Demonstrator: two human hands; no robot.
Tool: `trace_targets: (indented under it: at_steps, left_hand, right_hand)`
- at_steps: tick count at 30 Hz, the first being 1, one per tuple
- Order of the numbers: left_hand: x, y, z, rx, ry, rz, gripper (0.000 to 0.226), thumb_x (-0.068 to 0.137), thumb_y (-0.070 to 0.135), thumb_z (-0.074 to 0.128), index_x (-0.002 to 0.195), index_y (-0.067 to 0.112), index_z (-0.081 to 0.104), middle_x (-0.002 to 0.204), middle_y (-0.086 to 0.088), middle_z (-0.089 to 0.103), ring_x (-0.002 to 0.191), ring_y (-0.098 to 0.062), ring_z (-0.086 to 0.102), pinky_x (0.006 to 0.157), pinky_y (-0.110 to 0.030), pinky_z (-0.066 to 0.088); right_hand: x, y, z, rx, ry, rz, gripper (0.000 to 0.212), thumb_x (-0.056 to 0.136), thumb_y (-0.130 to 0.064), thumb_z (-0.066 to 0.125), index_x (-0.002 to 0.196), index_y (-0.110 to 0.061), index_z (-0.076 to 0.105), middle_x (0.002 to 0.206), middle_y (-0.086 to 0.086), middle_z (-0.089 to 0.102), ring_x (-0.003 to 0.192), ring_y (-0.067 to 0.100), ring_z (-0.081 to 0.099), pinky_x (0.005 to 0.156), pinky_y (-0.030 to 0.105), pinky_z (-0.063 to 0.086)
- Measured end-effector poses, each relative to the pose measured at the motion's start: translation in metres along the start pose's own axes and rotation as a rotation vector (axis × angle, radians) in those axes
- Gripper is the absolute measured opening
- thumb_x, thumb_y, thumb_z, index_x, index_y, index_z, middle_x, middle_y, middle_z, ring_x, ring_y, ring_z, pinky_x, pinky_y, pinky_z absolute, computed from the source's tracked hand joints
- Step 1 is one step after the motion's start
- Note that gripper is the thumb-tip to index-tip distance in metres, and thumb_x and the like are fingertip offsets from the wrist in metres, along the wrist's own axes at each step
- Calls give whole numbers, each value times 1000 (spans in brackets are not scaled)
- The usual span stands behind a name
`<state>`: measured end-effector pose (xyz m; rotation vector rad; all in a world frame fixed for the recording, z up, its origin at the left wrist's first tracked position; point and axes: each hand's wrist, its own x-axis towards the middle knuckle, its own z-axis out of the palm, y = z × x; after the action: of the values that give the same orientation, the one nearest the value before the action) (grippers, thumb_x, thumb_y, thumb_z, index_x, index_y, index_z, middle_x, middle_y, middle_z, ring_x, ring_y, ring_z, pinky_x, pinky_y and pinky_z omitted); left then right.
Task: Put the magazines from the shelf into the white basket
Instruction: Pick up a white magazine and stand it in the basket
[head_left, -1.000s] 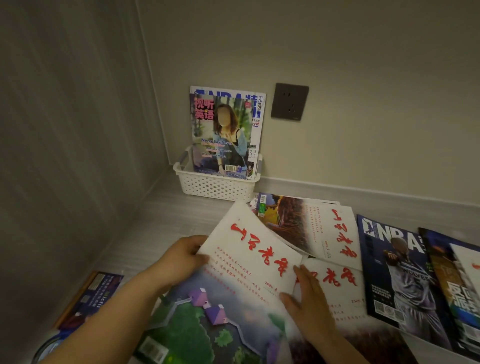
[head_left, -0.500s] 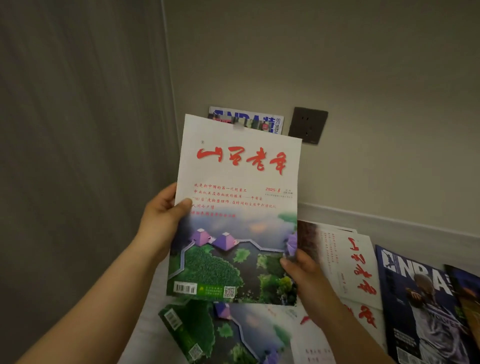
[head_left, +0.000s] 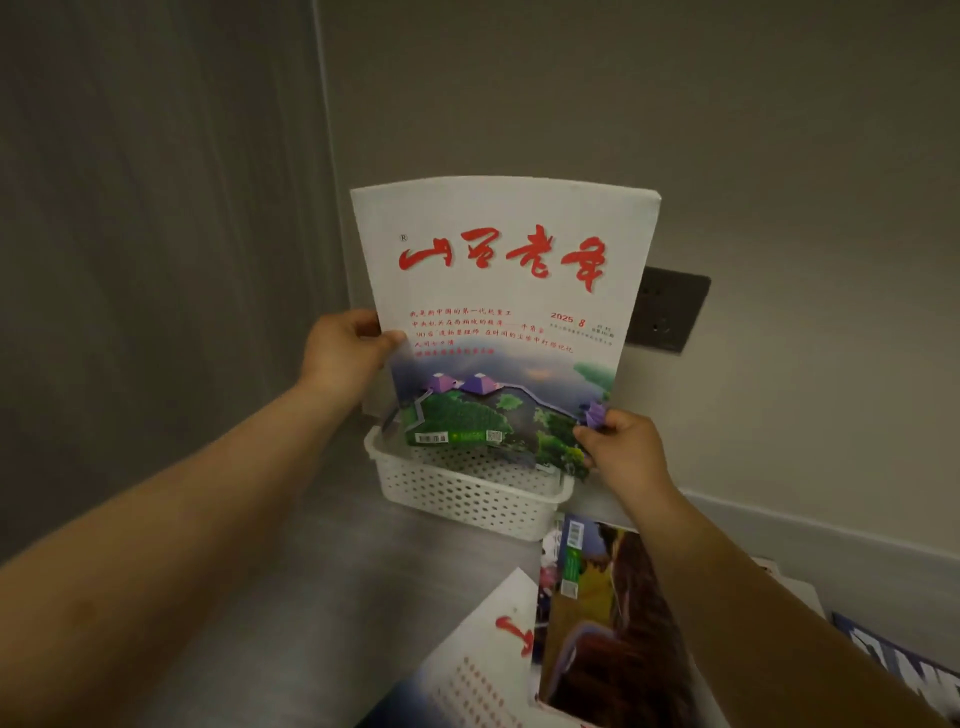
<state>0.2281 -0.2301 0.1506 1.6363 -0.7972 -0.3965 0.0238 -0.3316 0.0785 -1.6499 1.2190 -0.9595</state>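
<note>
magazine (head_left: 498, 322) carried over white basket (head_left: 462, 488)

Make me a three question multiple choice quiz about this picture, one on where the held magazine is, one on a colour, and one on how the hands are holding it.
1. Where is the bottom edge of the held magazine?
A. at the white basket's opening
B. flat on the shelf
C. against the wall socket

2. What colour is the magazine's large title?
A. blue
B. red
C. black

3. How is the magazine held?
A. left hand alone
B. right hand alone
C. both hands, upright

Answers: 1 A, its lower edge dips past the basket rim. 2 B, red brush characters on white. 3 C, one hand grips each side edge.
</note>
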Motion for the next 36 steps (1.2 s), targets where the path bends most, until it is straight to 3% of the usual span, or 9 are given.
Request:
trace_targets:
  at_steps: [4, 7, 13, 17, 22, 28, 30, 33, 36]
  left_hand:
    - [30, -18, 15, 22, 31, -33, 26, 85, 8, 56, 110, 4, 60, 119, -14, 62, 104, -29, 58, 84, -34, 46]
    - [46, -34, 25, 2, 42, -58, 25, 85, 9, 56, 109, 5, 61, 119, -14, 62, 99, -27, 58, 84, -35, 47]
    - [68, -55, 39, 27, 49, -114, 26, 85, 8, 55, 110, 5, 60, 120, -13, 61, 108, -31, 57, 83, -35, 47]
    - [73, -70, 49, 45, 23, -138, 25, 85, 7, 55, 109, 4, 61, 121, -14, 62, 112, -33, 57, 82, -37, 48]
    - [84, -82, 58, 111, -6, -141, 24, 85, 7, 54, 108, 4, 61, 121, -15, 62, 110, -33, 57, 76, -33, 46]
    - [94, -87, 68, 198, 6, -108, 27, 88, 10, 50, 113, 3, 54, 125, -17, 57, 114, -34, 53, 92, -41, 45]
    - [97, -89, 70, 190, 20, -124, 33, 88, 12, 50, 120, 6, 47, 130, -14, 53, 117, -32, 51, 94, -42, 46]
    - [102, -91, 76, 137, 23, -141, 46, 91, 13, 46, 134, 13, 33, 140, -11, 42, 125, -31, 44, 100, -46, 41]
    - [104, -92, 84, 200, -70, -81, 38, 93, 13, 38, 131, 13, 36, 138, -13, 45, 126, -32, 43, 101, -45, 39]
  right_hand:
    - [25, 12, 23, 54, 9, 41, 7, 82, 2, 57, 80, 1, 65, 71, 7, 56, 73, 21, 49, 72, 38, 46]
    - [42, 18, 35, 115, 29, 74, 19, 83, 1, 56, 100, 5, 64, 78, 7, 58, 78, 24, 52, 87, 47, 48]
    - [58, 31, 57, 60, -5, 116, 17, 83, 4, 54, 97, 9, 62, 88, 24, 63, 90, 40, 60, 91, 57, 46]
    - [69, 41, 62, -20, -6, 113, 18, 82, 6, 50, 96, 11, 60, 82, 18, 58, 78, 30, 52, 89, 61, 44]
    - [81, 42, 60, -85, 30, 122, 30, 82, 7, 45, 109, 3, 59, 107, 25, 64, 88, 36, 60, 75, 37, 50]
    - [87, 40, 61, -94, 142, 86, 33, 82, 6, 45, 114, -1, 52, 113, 21, 60, 91, 29, 56, 63, 26, 41]
    - [87, 41, 62, -79, 211, 64, 31, 85, 1, 49, 116, -3, 49, 120, 18, 55, 101, 31, 57, 76, 34, 50]
    - [86, 43, 62, -33, 290, 58, 41, 86, -3, 52, 125, -6, 42, 132, 14, 43, 115, 29, 50, 93, 34, 45]
    - [83, 44, 67, 19, 220, 31, 49, 86, 1, 50, 132, -9, 36, 138, 14, 37, 124, 28, 43, 100, 36, 42]
